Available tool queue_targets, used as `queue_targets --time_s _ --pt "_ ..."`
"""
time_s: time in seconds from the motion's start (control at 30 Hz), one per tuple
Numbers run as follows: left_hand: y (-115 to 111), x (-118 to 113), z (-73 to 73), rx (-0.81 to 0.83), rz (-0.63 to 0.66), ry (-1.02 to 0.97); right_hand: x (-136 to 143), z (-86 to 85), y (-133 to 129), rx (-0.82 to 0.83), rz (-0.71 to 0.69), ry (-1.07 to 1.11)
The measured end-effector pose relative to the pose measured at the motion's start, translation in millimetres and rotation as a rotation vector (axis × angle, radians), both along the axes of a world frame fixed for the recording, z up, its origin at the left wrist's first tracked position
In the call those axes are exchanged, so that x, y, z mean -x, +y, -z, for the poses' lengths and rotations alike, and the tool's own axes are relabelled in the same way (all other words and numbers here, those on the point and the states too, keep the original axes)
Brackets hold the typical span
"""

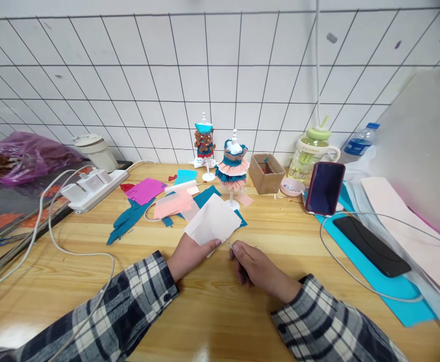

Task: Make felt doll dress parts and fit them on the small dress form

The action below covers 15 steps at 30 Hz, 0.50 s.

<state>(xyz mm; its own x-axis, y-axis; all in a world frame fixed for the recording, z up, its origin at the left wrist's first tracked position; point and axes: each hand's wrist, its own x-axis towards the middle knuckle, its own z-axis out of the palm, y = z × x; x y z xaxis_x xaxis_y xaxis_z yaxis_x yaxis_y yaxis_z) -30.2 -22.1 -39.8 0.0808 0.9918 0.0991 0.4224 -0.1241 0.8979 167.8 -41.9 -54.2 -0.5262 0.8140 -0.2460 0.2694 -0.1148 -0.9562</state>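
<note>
The sheet [213, 217] lies ahead of the hands — straight beyond the left hand [194, 253], which pinches its near edge with the thumb on top, and forward and leftward of the right hand [255, 266]. The left is nearer. Roughly square, the sheet shows no clear long axis; it is held cornerwise above the counter [205, 317], in front of the dressed stand [233, 166]. The right hand, apart from the left, grips what look like scissors [228, 243], their tip slanting forward-left at the sheet's near right edge — whether touching, I cannot tell.
</note>
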Motion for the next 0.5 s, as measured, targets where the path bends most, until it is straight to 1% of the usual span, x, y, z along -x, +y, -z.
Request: queue_targets --time_s 0.1,0.27,0.5 --pt "-0.6 -0.1 1.6 -0.003 0.022 0.013 0.0 1.7 1.3 -0.006 -0.006 0.000" --pt "-1.7 -1.1 3.4 0.042 0.072 -0.046 -0.4 5.6 2.3 -0.009 -0.011 0.007" --pt "-2.9 -5.7 -0.6 0.067 0.083 -0.090 -0.4 2.4 1.3 0.004 -0.021 -0.026"
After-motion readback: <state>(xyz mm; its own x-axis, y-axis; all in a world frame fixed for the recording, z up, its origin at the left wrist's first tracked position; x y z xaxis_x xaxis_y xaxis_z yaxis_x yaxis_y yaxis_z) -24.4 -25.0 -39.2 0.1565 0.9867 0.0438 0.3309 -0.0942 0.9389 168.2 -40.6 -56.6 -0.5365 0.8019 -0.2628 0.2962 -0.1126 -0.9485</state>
